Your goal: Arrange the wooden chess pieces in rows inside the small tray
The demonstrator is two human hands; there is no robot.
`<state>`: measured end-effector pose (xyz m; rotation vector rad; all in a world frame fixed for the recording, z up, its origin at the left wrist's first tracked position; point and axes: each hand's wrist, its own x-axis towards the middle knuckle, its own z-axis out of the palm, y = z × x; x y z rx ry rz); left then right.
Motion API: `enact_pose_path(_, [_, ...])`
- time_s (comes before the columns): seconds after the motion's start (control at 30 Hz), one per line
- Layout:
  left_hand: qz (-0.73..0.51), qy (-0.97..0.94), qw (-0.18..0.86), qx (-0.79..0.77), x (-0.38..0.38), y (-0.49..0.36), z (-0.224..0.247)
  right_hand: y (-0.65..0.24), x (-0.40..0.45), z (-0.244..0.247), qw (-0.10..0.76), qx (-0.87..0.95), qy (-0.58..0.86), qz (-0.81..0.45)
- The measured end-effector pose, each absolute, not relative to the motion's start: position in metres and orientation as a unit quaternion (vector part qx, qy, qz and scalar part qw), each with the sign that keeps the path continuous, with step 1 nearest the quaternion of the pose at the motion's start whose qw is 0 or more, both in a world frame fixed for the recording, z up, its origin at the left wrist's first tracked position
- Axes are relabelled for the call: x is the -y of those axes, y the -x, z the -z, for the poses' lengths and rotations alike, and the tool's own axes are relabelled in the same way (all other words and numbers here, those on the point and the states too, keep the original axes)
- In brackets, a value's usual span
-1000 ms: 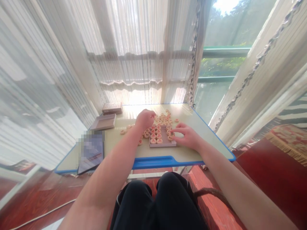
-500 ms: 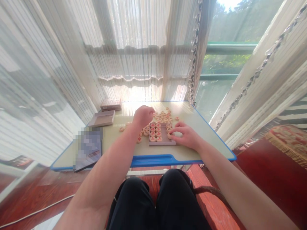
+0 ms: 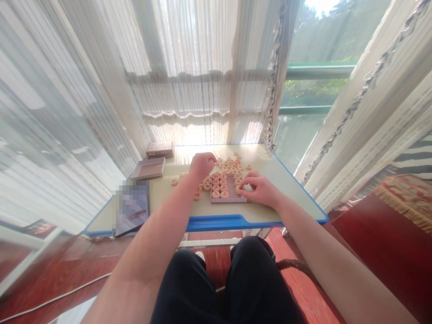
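Round wooden pieces with red or dark characters stand in a shallow box [image 3: 228,201], in two columns at its left and one at its right. My right hand [image 3: 258,188] pinches a round piece [image 3: 238,190] at the box's right side. Behind the box lies a loose heap of pieces [image 3: 231,165]. My left hand [image 3: 202,165] is closed at the heap's left edge; what its fingers hold, if anything, is too small to make out. More loose pieces [image 3: 207,186] lie left of the box, partly behind my left forearm.
On the pale table [image 3: 270,215] with a blue edge, an open box lid [image 3: 148,168] and a flat stacked box [image 3: 159,149] stand at the back left. A dark tablet-like object [image 3: 135,209] lies at the front left. Sheer curtains [image 3: 189,94] hang behind.
The whole view has shifted slightly. My hands have hardly moved relative to the box, and my right fingers remain on the piece.
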<state>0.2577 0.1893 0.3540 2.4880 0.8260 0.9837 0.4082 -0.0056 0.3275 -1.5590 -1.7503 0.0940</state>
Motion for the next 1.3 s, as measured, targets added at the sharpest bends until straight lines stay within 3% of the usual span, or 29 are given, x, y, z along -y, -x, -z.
enact_pose_path(0.23, [-0.368,-0.880,0.099,-0.283,-0.192,-0.255,-0.356,-0.416,0.006,-0.329,0.441,0.636,0.629,0.070])
enact_pose_path(0.4, [-0.372,-0.872,0.095,-0.304,-0.185,-0.250,-0.367,-0.430,-0.008,-0.318,0.409,0.572,0.703,0.102])
enact_pose_path(0.5, [-0.295,-0.895,0.052,-0.331,-0.177,-0.247,-0.376,-0.437,-0.018,-0.311,0.395,0.535,0.742,0.089])
enact_pose_path(0.6, [-0.132,-0.899,-0.002,-0.417,-0.171,-0.238,-0.380,-0.442,-0.025,-0.308,0.389,0.502,0.770,0.056])
enact_pose_path(0.73, [-0.049,-0.909,0.011,-0.415,-0.162,-0.214,-0.366,-0.448,-0.029,-0.310,0.404,0.459,0.791,0.013])
enact_pose_path(1.03, [-0.411,-0.816,0.020,-0.406,-0.146,-0.186,-0.325,-0.457,-0.031,-0.314,0.431,0.403,0.807,-0.024])
enact_pose_path(1.3, [-0.325,-0.860,0.032,-0.391,-0.148,-0.192,-0.314,-0.448,-0.025,-0.315,0.400,0.423,0.813,-0.017])
